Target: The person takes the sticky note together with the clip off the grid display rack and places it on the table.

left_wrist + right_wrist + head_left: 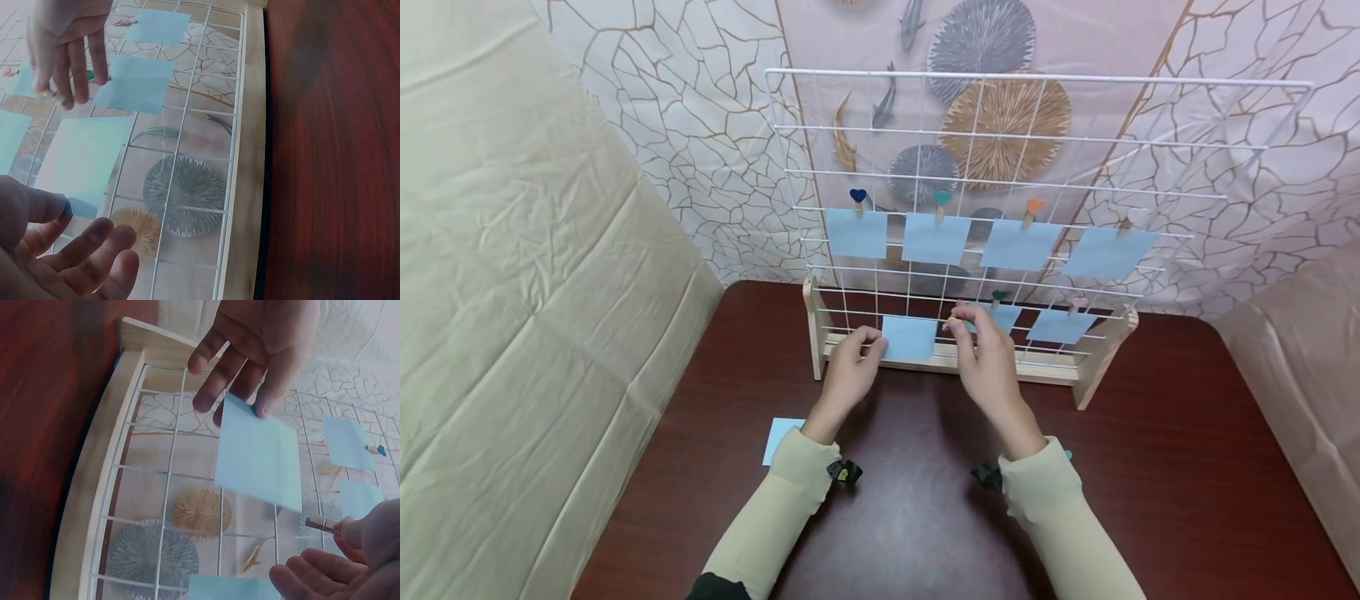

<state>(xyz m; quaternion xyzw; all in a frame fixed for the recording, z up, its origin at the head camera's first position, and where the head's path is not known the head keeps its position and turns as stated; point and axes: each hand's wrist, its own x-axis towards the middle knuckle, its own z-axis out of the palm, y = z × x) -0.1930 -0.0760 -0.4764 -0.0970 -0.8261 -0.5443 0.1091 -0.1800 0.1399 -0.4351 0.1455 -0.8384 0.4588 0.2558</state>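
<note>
At the grid's [1037, 167] bottom row, my left hand [848, 371] pinches a blue note [909, 337] by its left edge, thumb and fingertips closed on it, holding it flat against the wires. Right hand [988, 358] hovers just beside the note's top right corner, thumb and forefinger pinching a small wooden peg [322, 524], other fingers loosely curled. I judge the note light, floppy, easy to crease, so grip stays on the edge; peg is stiff and sprung, best squeezed at its tail. Spare note [778, 436] lies on the table [1187, 467].
</note>
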